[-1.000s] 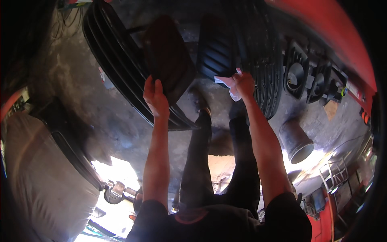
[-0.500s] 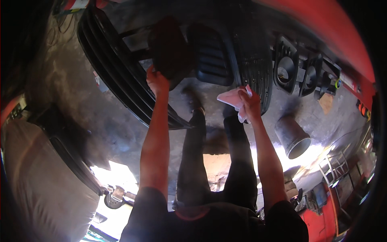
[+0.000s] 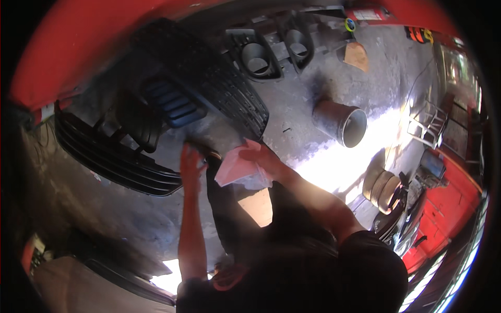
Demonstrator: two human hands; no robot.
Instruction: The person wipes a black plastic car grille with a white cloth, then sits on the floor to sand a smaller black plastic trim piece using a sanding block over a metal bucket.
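A pink cloth (image 3: pixel 233 169) hangs from my right hand (image 3: pixel 259 156), whose fingers are closed on it in front of my legs. To its left, my left hand (image 3: pixel 191 161) is raised with its fingers loosely apart and nothing visible in them. It looks close to the near end of a long black slatted grille (image 3: pixel 115 166), but I cannot tell whether they touch. Beyond the hands lie a black ribbed panel (image 3: pixel 175 101), a darker panel (image 3: pixel 138 122) beside it, and a long black mesh grille (image 3: pixel 229 91).
Two black bezels with round openings, a nearer one (image 3: pixel 255 58) and a farther one (image 3: pixel 297 44), lie at the back. A metal bucket (image 3: pixel 342 124) lies tipped on the right. Cardboard (image 3: pixel 257 207) is between my legs. A red car body panel (image 3: pixel 78 47) arches overhead at far left.
My view has swung to the right. My left hand has come away from the dark panel and is nearer my right hand. The pink cloth now hangs more spread out.
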